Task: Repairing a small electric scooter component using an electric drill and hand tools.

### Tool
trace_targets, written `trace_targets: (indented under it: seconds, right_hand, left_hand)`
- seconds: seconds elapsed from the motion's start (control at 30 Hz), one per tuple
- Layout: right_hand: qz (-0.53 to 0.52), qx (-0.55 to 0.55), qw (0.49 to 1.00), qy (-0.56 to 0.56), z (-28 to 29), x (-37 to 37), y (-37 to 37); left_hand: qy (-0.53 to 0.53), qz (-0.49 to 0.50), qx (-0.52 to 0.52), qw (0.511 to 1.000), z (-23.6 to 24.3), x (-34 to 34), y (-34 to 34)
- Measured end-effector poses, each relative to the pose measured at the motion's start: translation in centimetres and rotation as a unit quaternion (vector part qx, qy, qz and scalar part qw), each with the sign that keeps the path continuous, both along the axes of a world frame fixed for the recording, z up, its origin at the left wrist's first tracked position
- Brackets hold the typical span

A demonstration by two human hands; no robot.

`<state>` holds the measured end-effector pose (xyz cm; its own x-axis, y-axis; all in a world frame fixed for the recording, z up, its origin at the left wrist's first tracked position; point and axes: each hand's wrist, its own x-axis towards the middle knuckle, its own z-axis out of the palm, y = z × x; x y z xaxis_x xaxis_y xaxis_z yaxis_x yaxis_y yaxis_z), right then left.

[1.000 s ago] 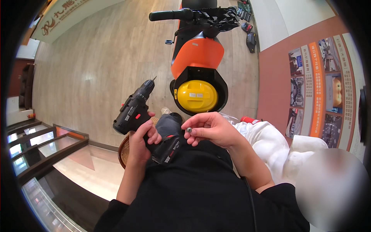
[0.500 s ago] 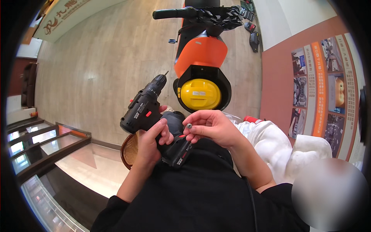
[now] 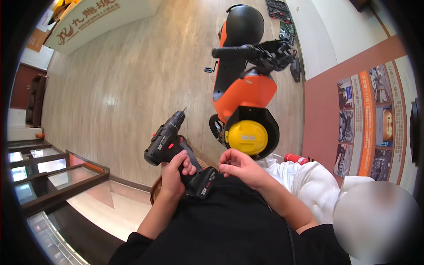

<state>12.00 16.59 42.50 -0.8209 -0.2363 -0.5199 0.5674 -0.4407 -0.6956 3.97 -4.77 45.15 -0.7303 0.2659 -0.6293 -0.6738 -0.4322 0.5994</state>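
We've raised the drill w/ left hand wrapped round its grip, bit now aimed twd scooter; right hand fingertips pinched together, contents unclear.

Below you spreads a pale wood-plank floor. An orange and black scooter stands on it ahead of you, with open tool cases lying on the boards just beyond it (their contents too small to make out).
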Motion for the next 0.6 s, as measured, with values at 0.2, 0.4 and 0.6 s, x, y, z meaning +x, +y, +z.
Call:
trace_targets:
  seconds: [0.2,0.4,0.6]
  right_hand:
    - [0.073,0.162,0.983,0.042,-3.9,-8.8,-8.4]
    - [-0.058,0.033,0.99,-0.121,-3.9,-22.1,-18.6]
    - [-0.185,0.18,0.965,-0.035,-7.4,-26.6,-24.9]
  left_hand:
    - [0.172,-0.1,-0.267,0.943,-8.8,-9.0,-8.9]
    - [0.474,-0.151,-0.356,0.791,-14.5,-20.0,-14.6]
    - [0.604,-0.267,-0.342,0.669,-16.6,-26.5,-19.6]
